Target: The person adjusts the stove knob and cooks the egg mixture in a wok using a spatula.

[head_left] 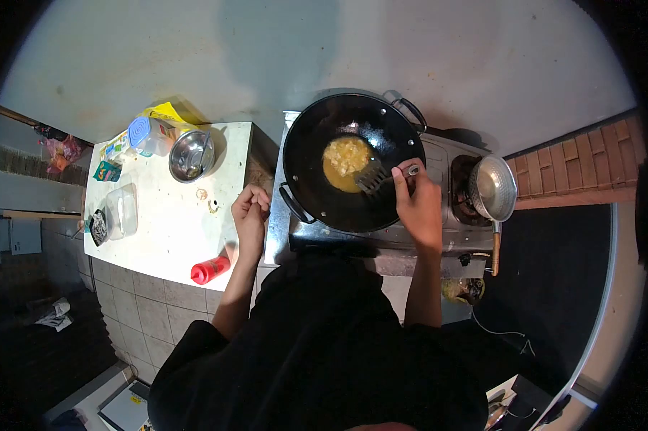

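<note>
Head view: gripping the handle of a slotted spatula (pixel 371 177) in the closed right hand (pixel 416 198), slanting the blade down to the left, probably for reaching the food while keeping the fingers off the hot metal. Holding the left hand (pixel 251 208) partly open and loosely curled by the right edge of a white table (pixel 167 237), grasping nothing visible, perhaps just resting clear of the wok (pixel 309 154).

Touching the right edge of the yellow, egg-like food (pixel 347 164) with the blade, or nearly so; not telling which. Keeping that food pooled in the wok's bottom, likely because of the rounded shape. Seating the wok on the stove's (pixel 439 154) left side, setting its loop handles at far right and near left, presumably for lifting from both sides.

Standing a saucepan (pixel 493 188) on the right burner, turning its handle near, seemingly for easy grasping. Leaving a steel bowl (pixel 192 156) at the table's far side and a red bottle (pixel 210 270) at its near edge, both within reach.
</note>
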A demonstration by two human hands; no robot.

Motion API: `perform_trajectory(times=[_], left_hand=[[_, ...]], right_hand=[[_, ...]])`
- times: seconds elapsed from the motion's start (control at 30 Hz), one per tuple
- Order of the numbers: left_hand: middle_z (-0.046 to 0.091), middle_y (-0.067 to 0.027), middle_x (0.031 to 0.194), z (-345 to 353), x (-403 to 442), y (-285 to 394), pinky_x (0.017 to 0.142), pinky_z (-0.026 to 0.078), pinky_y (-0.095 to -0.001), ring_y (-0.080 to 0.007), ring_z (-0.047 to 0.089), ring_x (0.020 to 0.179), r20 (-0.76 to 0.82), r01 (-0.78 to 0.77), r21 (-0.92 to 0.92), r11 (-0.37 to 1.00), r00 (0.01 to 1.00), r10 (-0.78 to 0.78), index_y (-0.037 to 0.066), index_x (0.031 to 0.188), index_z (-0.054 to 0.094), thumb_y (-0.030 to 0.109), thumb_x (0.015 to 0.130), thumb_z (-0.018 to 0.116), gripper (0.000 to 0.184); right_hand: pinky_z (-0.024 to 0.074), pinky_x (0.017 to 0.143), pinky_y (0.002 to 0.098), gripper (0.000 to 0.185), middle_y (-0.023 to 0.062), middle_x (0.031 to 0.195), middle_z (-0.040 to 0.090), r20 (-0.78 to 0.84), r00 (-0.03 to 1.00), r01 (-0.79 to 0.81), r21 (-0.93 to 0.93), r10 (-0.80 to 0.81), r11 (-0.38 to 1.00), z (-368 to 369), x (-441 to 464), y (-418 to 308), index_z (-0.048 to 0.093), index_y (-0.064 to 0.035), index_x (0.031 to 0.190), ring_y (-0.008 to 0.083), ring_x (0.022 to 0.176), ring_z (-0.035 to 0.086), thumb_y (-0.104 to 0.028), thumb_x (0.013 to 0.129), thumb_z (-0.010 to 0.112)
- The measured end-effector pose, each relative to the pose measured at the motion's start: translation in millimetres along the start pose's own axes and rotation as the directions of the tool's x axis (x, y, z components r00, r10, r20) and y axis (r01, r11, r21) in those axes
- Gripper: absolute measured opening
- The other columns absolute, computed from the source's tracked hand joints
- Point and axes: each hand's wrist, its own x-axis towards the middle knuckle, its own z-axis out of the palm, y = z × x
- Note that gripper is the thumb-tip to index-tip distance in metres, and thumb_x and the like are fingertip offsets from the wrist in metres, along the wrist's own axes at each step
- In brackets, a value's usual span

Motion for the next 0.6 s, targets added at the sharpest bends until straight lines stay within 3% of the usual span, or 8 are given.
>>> perform_trajectory(times=[0.33,0.5,0.6], left_hand=[[0.042,0.005,0.066,4,-3,4,0.05,0.02,-0.0192,-0.0017,0.032,0.056,-0.015,0.022,0.027,0.999,1.0,-0.022,0.004,0.083,0.055,-0.01,0.083,0.036,0.024],[0.042,0.0049,0.066,3,-5,5,0.05,0.021,-0.0192,-0.0019,0.032,0.055,-0.017,0.001,0.029,1.0,1.0,-0.001,0.004,0.083,0.055,-0.011,0.083,0.036,0.024],[0.041,0.0047,0.066,1,-7,5,0.05,0.021,-0.0193,-0.0022,0.032,0.055,-0.028,-0.006,0.01,1.0,1.0,0.006,0.004,0.083,0.055,-0.011,0.082,0.036,0.024]], right_hand=[[0.0459,0.057,0.0403,0.015,0.0209,0.069,0.06,-0.027,0.998,0.059,-0.045,-0.06,0.997,-15,-7,-7,0.057,0.0005,0.093,0.0371,0.06,0.061,-0.014,0.094,0.06],[0.0438,0.055,0.0389,0.017,0.0205,0.067,0.059,0.007,1.0,0.028,-0.023,-0.028,0.999,-8,-3,-6,0.057,0.0007,0.092,0.032,0.054,0.056,-0.016,0.095,0.06],[0.0444,0.055,0.0385,0.019,0.0197,0.067,0.06,-0.034,0.998,0.044,0.011,-0.044,0.999,-5,-5,-7,0.057,0.0008,0.092,0.0307,0.055,0.06,-0.018,0.095,0.06]])
